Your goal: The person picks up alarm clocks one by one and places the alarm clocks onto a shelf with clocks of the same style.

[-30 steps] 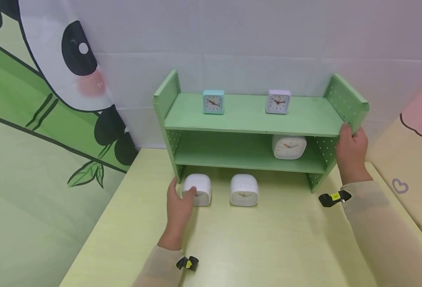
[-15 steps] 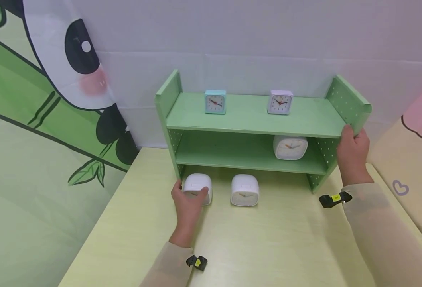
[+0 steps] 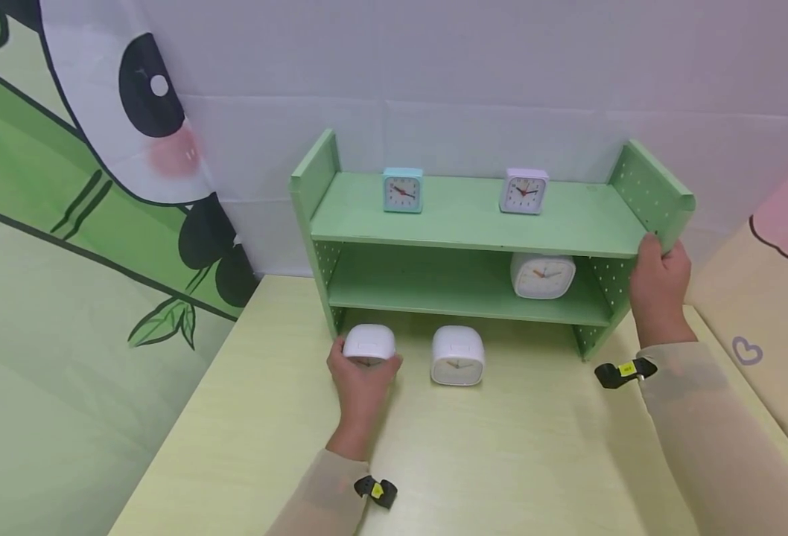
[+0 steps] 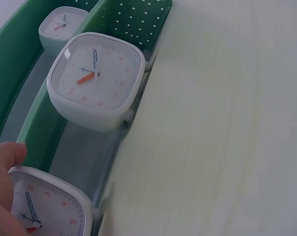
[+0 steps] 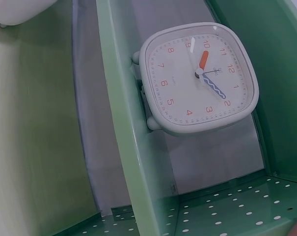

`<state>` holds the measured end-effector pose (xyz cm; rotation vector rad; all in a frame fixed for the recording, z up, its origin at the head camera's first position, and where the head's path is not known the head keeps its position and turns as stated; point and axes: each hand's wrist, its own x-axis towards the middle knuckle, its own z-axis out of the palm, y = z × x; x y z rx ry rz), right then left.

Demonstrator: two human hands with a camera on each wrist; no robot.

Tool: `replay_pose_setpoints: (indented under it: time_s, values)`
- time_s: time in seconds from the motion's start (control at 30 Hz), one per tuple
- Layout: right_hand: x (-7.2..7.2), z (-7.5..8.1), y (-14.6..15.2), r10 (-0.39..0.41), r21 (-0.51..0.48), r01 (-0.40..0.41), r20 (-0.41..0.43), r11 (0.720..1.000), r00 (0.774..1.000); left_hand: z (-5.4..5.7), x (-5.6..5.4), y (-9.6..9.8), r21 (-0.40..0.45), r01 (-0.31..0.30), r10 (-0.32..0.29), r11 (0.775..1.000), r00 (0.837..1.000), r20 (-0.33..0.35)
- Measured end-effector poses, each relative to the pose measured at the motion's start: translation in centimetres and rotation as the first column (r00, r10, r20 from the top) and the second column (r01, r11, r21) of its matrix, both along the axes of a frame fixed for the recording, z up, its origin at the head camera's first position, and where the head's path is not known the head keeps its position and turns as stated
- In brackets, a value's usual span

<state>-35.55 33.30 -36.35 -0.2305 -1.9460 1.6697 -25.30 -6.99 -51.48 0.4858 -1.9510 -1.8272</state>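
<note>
Down on the table, a white alarm clock (image 3: 369,340) stands at the front left of a green two-tier shelf (image 3: 461,227). My left hand (image 3: 362,391) holds this clock by its sides, thumb on the right and fingers on the left; the hand hides the lower part of the dial. In the left wrist view that clock's dial (image 4: 50,206) shows beside my fingers (image 4: 8,155). My right hand (image 3: 660,286) grips the shelf's right side panel below the top board. A second white alarm clock (image 3: 457,356) stands on the table to the right of the held one.
A third white alarm clock (image 3: 543,275) sits on the lower board at the right, also seen close in the right wrist view. The top board carries a small blue clock (image 3: 403,190) and a small purple clock (image 3: 523,191). Behind the shelf hangs a printed cloth (image 3: 461,67).
My left hand has moved right and closed in around the left white alarm clock, which stays in place. The right hand keeps its hold on the shelf.
</note>
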Motion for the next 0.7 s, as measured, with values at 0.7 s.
replay_pose_setpoints:
  time_s: [0.7]
  values:
    - [0.19,0.16,-0.14,-0.002,0.023,0.001,0.003,1.0,1.0,-0.36,0.29,0.55,-0.091,-0.051,0.05,0.995,0.999,-0.012]
